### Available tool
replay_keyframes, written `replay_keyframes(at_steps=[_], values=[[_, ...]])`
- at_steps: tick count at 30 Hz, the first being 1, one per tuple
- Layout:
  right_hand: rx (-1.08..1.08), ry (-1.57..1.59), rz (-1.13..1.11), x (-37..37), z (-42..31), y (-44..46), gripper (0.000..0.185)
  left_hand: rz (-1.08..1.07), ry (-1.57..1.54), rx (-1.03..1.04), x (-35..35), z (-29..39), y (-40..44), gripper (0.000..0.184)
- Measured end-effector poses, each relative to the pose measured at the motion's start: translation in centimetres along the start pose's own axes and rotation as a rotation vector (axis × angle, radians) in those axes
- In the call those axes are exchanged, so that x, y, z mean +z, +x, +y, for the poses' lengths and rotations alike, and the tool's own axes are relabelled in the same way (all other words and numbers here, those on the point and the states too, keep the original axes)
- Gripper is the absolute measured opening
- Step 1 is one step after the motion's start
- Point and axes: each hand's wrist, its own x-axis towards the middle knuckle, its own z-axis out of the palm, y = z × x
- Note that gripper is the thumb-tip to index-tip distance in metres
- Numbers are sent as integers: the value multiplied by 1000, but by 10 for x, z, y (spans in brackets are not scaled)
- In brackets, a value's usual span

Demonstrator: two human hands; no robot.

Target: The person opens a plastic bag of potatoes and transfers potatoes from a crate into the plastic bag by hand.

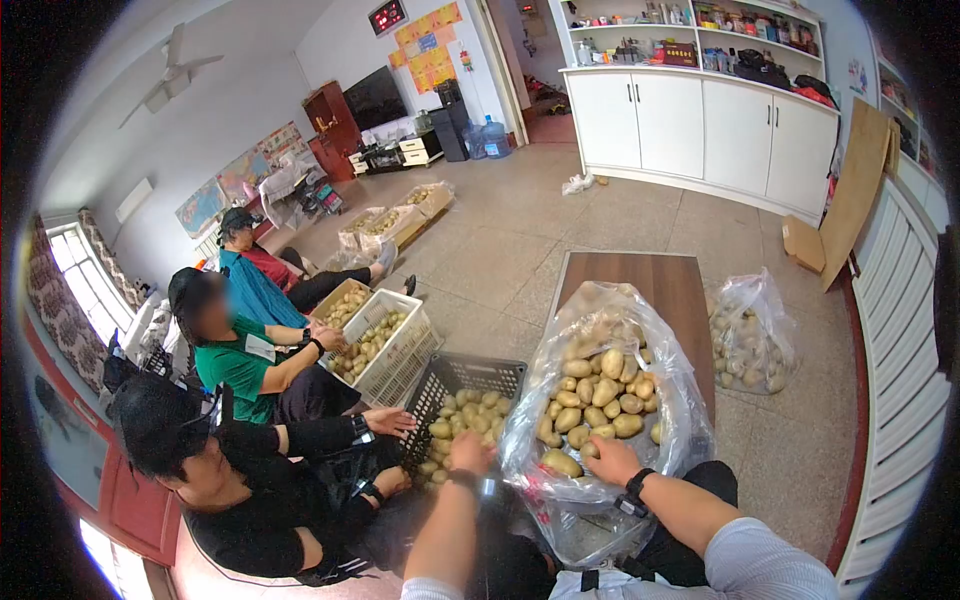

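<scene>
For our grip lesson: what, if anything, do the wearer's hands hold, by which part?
The right hand seems to hold a potato by its near side; whether the left hand holds anything is unclear.

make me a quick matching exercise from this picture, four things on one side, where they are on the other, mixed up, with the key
Things
1. dark crate
2. open clear bag
3. bagged potatoes on the right
4. right hand

Places
A. on the floor, beyond the brown tabletop
B. at a potato, near the bag's front edge
C. between the white crate and the clear bag
D. mostly on the brown tabletop

Right pairs: 1-C, 2-D, 3-A, 4-B
</scene>
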Motion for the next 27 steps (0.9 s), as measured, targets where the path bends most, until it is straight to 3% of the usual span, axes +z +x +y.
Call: replay_keyframes(at_steps=[3,5,7,8,10,13,17,19,23,27], values=[[29,169,24,-11,-12,1,52,-173,227,34,10,-11,2,34],[51,237,26,-9,-10,4,53,-247,108,-57,19,-14,-7,36],[32,553,-97,1,1,14,50,-312,337,-131,45,-6,-32,37],[33,553,-97,-2,-2,12,50,-364,362,-143,55,-4,-44,35],[129,915,-283,-12,-12,8,37,-414,384,-144,72,-10,-61,38],[157,1073,-381,-11,-14,7,34,-503,384,-195,88,-19,-75,42],[133,1149,-459,-5,-10,6,35,-631,425,-263,102,-23,-89,37],[42,1031,-483,-2,-6,7,41,-733,463,-344,101,-28,-82,37],[18,923,-472,-2,-7,7,40,-756,454,-351,95,-32,-75,35],[3,813,-300,-1,-9,5,38,-681,371,-336,96,-28,-82,25]])
